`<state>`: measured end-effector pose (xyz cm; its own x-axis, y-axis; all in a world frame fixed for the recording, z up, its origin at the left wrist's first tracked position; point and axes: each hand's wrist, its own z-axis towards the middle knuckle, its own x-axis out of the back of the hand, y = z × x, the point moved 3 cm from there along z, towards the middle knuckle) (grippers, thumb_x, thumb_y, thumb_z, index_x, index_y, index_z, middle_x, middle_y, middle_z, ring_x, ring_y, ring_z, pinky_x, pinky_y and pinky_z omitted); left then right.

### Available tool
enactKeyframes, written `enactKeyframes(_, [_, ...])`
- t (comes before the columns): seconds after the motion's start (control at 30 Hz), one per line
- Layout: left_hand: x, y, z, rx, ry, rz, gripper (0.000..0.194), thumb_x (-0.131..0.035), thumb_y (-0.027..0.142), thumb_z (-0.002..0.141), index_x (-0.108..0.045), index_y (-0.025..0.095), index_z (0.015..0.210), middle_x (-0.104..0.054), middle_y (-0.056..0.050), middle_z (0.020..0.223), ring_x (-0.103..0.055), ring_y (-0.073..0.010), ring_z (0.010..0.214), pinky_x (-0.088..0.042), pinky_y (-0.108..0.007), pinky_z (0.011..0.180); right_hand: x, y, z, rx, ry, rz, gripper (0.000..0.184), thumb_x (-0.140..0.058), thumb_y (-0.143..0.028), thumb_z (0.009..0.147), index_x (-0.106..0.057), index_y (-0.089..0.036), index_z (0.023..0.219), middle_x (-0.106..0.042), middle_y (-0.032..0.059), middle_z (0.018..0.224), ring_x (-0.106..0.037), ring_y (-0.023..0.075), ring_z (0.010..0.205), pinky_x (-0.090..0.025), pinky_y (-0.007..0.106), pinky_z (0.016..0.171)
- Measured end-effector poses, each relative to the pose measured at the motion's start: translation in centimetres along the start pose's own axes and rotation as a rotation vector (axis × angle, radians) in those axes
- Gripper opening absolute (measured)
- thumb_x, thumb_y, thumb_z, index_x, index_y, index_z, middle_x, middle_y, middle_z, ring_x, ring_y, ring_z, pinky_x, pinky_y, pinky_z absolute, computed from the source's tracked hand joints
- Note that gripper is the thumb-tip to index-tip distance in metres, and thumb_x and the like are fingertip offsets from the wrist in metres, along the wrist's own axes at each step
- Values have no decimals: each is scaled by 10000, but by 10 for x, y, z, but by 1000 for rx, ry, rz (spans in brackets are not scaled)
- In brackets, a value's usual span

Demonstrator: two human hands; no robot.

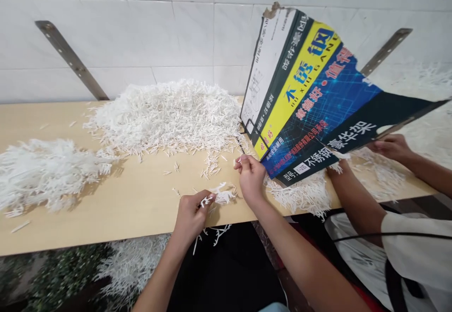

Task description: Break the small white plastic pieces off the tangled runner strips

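My left hand (pixel 190 215) is closed near the table's front edge, thumb and finger pinching a white branched plastic piece (pixel 206 202). Beside its fingertips lies a small cluster of similar white pieces (pixel 225 195). My right hand (pixel 251 177) is closed too, raised next to the lower corner of a printed cardboard sheet (pixel 310 95). A tiny white bit shows at its fingertips; its full shape is hidden. Behind both hands sits a large heap of thin white pieces (pixel 169 114). Several loose short pieces (pixel 211 167) lie between that heap and my hands.
A second white heap (pixel 45 175) lies at the table's left. The cardboard stands upright, and beyond it a co-worker's hands (pixel 390 147) show, with more white pieces (pixel 300 194). Metal brackets (pixel 72 62) are on the tiled wall. White strands (pixel 132 265) hang below the table (pixel 141 213).
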<state>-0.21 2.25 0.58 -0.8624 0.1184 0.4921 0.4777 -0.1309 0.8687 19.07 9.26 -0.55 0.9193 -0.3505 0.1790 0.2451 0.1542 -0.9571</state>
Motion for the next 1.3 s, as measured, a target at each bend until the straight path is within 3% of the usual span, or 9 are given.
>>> enactKeyframes(0.13, [1,-1,2,59,15,-49,425,-489,494,973,-639,169,743,-351,47,562,-341,-109,543,-247,-240,546,-9,3,3,33,-51,46,376,-507,-499,1009,-712,-194,928,-755,61,837,-656,190,739,-506,294,709])
enactKeyframes(0.23, [1,0,2,72,13,-80,416,-497,500,972,-661,171,778,-364,49,566,-344,-111,541,-248,-241,543,-14,-5,-1,109,-137,-39,288,-562,-396,991,-718,-212,1149,-768,91,1127,-693,235,1001,-538,347,862])
enactKeyframes(0.43, [1,5,0,42,-15,-143,456,-515,479,964,-463,188,617,-359,39,576,-342,-112,569,-259,-251,561,-21,-33,7,470,-161,-377,453,-490,-235,1007,-570,-243,1453,-635,98,1408,-527,280,1315,-381,489,1158])
enactKeyframes(0.57, [4,7,2,41,63,-163,515,-483,471,986,-344,205,568,-308,40,560,-323,-111,559,-252,-265,557,-38,-30,23,559,-349,-554,275,-602,-272,974,-742,-242,1209,-694,98,1287,-528,311,1244,-438,490,1061])
enactKeyframes(0.67, [6,10,2,-31,96,-159,374,-516,396,977,-554,178,676,-523,13,673,-441,-125,614,-332,-251,601,-43,-27,27,575,-392,-554,117,-659,-224,930,-770,-233,967,-725,81,1191,-555,299,1189,-459,473,998])
enactKeyframes(0.77, [7,9,0,-45,105,-170,209,-535,308,956,-692,188,1024,-669,-15,919,-478,-116,631,-379,-239,623,-35,-33,22,550,-319,-403,126,-614,-233,967,-736,-229,936,-734,78,1056,-603,268,1087,-469,444,982])
enactKeyframes(0.9, [4,1,-1,-3,86,-271,347,-496,314,990,-657,221,1282,-707,-40,1112,-395,-83,534,-359,-236,546,-11,-34,7,319,-212,-111,150,-608,-346,988,-709,-235,981,-723,64,977,-662,234,938,-522,365,823])
enactKeyframes(1.1, [1,0,-1,-46,-70,-241,347,-464,339,1012,-751,178,1124,-648,-14,755,-535,-137,648,-396,-241,635,12,-11,-26,-39,-188,136,188,-706,-350,912,-703,-223,1050,-720,67,1028,-682,227,961,-543,317,790])
enactKeyframes(1.3, [2,4,1,36,-65,-176,394,-596,500,958,-725,170,1131,-499,56,581,-418,-112,534,-310,-226,546,11,-15,-43,6,-292,158,130,-707,-298,917,-717,-220,1020,-705,53,1003,-676,190,888,-530,289,765])
